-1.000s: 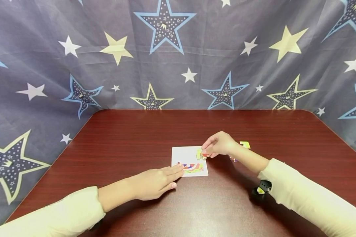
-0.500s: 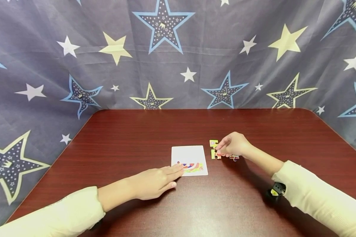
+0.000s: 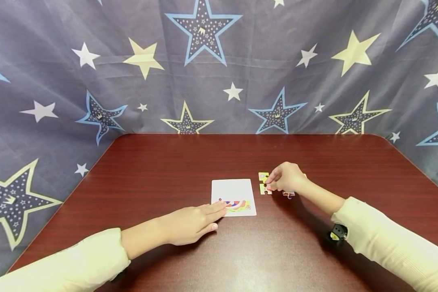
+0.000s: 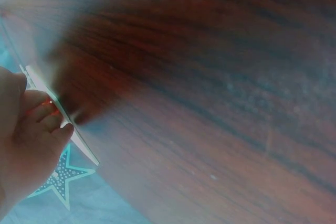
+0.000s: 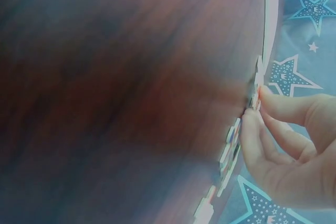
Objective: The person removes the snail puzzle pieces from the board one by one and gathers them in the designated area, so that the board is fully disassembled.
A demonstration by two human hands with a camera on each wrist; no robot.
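Flat on the table lies a white puzzle board (image 3: pixel 231 187) with a colourful picture along its near side. My left hand (image 3: pixel 191 224) rests its straight fingers on the board's lower left corner; in the left wrist view these fingers lie at the board's edge (image 4: pixel 84 147). Just right of the board, my right hand (image 3: pixel 289 177) pinches a yellow-green and red puzzle piece (image 3: pixel 264 190) between thumb and fingers. Its fingertips hide part of that piece. Behind it sits another yellow-green puzzle piece (image 3: pixel 263 176). A multicoloured puzzle piece (image 3: pixel 288 194) lies below the right hand, partly covered.
Further puzzle pieces (image 5: pixel 206 209) lie along the table in the right wrist view; a sliver of yellow shows behind the right wrist in the head view. The dark red wooden table (image 3: pixel 168 162) ends at a grey star-patterned cloth (image 3: pixel 219 113).
My right hand has moved right, off the board's right edge, taking the yellow-green and red puzzle piece beside the board. Over the last half second it barely moves. My left hand stays put.
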